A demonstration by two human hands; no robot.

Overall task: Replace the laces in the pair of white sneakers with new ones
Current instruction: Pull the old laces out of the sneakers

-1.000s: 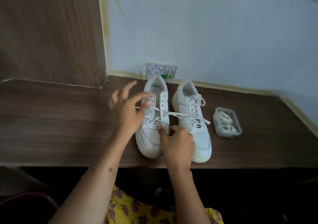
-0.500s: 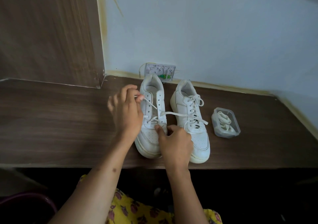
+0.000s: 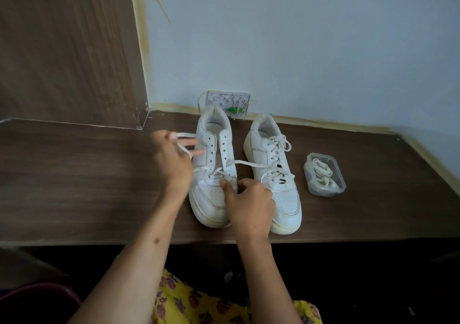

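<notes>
- Sneakers, a white pair, stand side by side on a dark wooden desk (image 3: pixel 74 186), toes toward the person and heels near the pale blue wall; the left sneaker (image 3: pixel 214 171) is half unlaced, its upper eyelets bare.
- Its old lace (image 3: pixel 246 164) crosses only the lowest eyelets, one free end trailing over the right sneaker (image 3: pixel 273 174), which is fully laced.
- The left hand (image 3: pixel 174 159), blurred by motion, pinches the other lace end out to the shoe's left side.
- The right hand (image 3: pixel 249 199) rests with curled fingers on the toe box, thumb pressed near the lowest crossing; it steadies the shoe and grasps nothing visible.
- The step in hand appears to be stripping the old lace; the next move likely calls for freeing the remaining crossings.
- New laces (image 3: pixel 322 174) lie coiled in a clear plastic box (image 3: pixel 323 193) to the right of the pair, untouched.
</notes>
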